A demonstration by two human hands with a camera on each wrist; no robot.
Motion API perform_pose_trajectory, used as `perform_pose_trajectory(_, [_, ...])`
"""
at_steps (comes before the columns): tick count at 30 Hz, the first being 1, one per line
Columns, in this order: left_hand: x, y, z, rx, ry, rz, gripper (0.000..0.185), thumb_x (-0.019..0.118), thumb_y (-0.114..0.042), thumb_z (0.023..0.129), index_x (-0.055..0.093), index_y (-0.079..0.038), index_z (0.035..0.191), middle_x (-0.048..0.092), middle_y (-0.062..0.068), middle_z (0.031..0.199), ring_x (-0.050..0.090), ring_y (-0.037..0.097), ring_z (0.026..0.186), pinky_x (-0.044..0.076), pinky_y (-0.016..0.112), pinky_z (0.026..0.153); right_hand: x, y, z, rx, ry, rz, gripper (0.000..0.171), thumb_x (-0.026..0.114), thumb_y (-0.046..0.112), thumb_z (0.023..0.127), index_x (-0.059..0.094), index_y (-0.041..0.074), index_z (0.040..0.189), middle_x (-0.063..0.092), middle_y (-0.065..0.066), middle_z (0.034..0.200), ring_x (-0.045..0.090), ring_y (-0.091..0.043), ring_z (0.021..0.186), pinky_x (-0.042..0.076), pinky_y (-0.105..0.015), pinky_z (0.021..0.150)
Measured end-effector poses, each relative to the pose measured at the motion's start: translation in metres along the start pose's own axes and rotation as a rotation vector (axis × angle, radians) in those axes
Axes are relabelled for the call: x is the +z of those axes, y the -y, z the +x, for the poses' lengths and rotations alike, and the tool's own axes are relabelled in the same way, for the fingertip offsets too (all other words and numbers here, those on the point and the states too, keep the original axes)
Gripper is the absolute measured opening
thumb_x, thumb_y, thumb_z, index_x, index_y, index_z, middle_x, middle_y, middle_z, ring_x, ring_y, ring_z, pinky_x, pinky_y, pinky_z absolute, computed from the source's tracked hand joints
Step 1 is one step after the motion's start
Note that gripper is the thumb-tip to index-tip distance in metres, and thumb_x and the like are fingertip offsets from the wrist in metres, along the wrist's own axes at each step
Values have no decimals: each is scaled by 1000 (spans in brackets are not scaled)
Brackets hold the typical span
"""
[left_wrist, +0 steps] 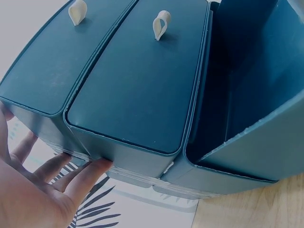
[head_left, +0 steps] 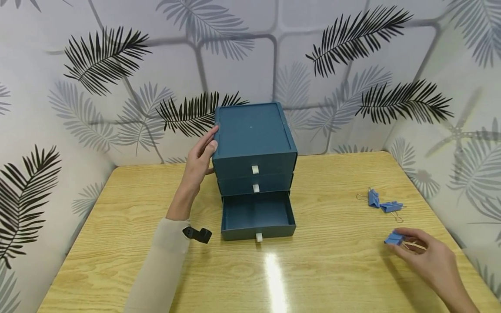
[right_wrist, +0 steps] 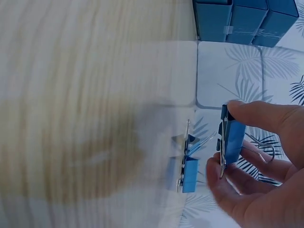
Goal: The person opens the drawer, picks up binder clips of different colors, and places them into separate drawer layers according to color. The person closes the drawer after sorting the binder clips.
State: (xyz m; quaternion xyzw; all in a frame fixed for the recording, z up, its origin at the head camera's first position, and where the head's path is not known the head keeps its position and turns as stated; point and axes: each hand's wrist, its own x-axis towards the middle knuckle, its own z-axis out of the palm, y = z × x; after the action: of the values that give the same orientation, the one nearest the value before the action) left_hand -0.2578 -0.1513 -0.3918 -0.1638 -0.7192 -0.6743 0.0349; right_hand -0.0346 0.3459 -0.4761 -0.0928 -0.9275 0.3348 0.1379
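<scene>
Fingers point(right_wrist: 221, 187) of the right hand point(head_left: 434, 258), pinching one blue binder clip point(head_left: 393, 238) against the thumb; clip located over the right part of the desk point(head_left: 332, 261), well apart from the drawers, its wire handles toward the palm; two loose binder clips point(head_left: 382, 202), likewise blue, lying just beside each other on the desk, beyond the right hand; left hand point(head_left: 198, 158), grasp released, its fingers extended and touching the left side of a dark blue drawer unit point(head_left: 250, 130), thumb at the top edge; unit of three tiers, standing on the desk; top drawer point(head_left: 235, 166) and middle drawer point(head_left: 235, 185) pushed in; bottom drawer point(head_left: 238, 234) pulled out toward the person; white loop pulls point(head_left: 255, 169), one per drawer; light sleeve point(head_left: 162, 261) on the left arm; black device point(head_left: 197, 234) at the left wrist; leaf-patterned backdrop point(head_left: 250, 56) behind.
</scene>
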Motion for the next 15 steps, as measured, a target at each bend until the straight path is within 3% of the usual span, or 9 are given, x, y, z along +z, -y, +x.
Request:
perform_pose_trajectory(6, [-2, 2, 0, 4, -4, 5, 49, 50, -41, 107, 46, -36, 156, 36, -3, 163, 39, 25, 147, 46, 71, 95, 3, 8, 3, -31, -13, 7, 45, 91, 21, 79, 74, 5, 118, 75, -22, 104, 55, 23, 72, 48, -18, 51])
perform_pose_trajectory(10, [-2, 1, 0, 3, 0, 13, 50, 50, -41, 107, 45, -35, 156, 35, -2, 164, 37, 24, 148, 45, 72, 95, 7, 14, 7, -68, -18, 58, 48, 92, 15, 78, 73, 4, 120, 77, -2, 95, 59, 19, 75, 51, -15, 56])
perform_pose_trajectory(15, [-3, -1, 1, 4, 12, 18, 51, 52, -42, 107, 45, -34, 157, 34, -3, 164, 35, 22, 149, 46, 71, 95, 11, 23, 11, -87, -7, 149, 48, 90, 11, 80, 71, 2, 124, 65, 24, 103, 62, 16, 83, 54, -12, 65])
